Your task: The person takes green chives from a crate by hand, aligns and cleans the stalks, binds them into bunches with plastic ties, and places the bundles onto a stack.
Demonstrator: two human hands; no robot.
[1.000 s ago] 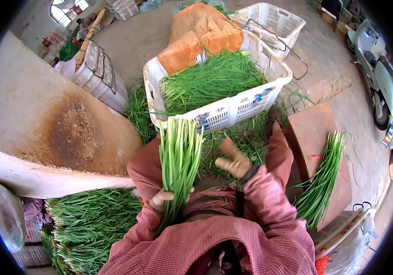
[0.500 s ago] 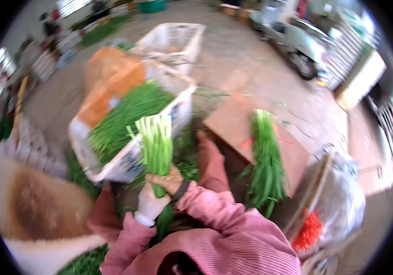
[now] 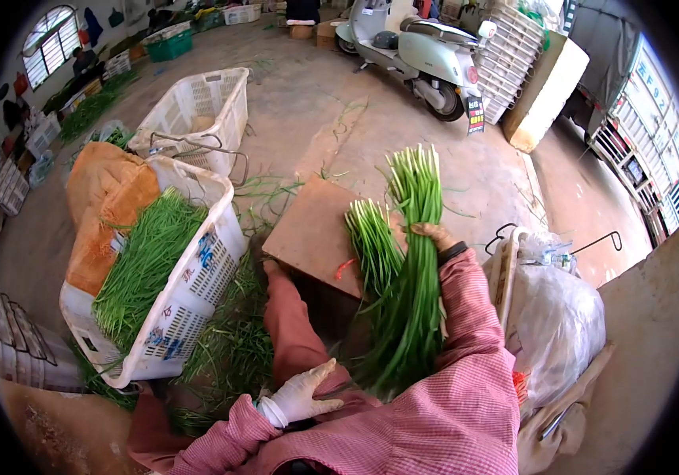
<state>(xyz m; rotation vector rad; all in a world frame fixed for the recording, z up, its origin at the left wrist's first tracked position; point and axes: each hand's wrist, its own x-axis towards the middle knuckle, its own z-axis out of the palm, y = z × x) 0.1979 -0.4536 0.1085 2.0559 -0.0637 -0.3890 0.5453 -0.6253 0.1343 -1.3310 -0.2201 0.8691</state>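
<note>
My right hand (image 3: pixel 437 235) is closed around a bunch of garlic chives (image 3: pixel 419 186), pale cut ends up and long green leaves hanging down. A second bunch of garlic chives (image 3: pixel 373 247) lies beside it on a brown board (image 3: pixel 308 226), partly covered by the held leaves. A red tie (image 3: pixel 345 267) shows on the board by that second bunch. Near my knee is my left hand (image 3: pixel 301 396) in a whitish glove, holding nothing, with thumb and fingers apart.
To the left stands a white plastic crate (image 3: pixel 209 245) of loose greens, an orange-brown cloth (image 3: pixel 98 214) over its side. Behind it is another white crate (image 3: pixel 233 111). A plastic-wrapped bundle (image 3: pixel 557 309) sits at right; a scooter (image 3: pixel 434 63) is parked farther back.
Both hands held the bunch in front of me; the left has let go and is lower. My right hand has carried the bunch right, beside the other one. The view has turned right.
</note>
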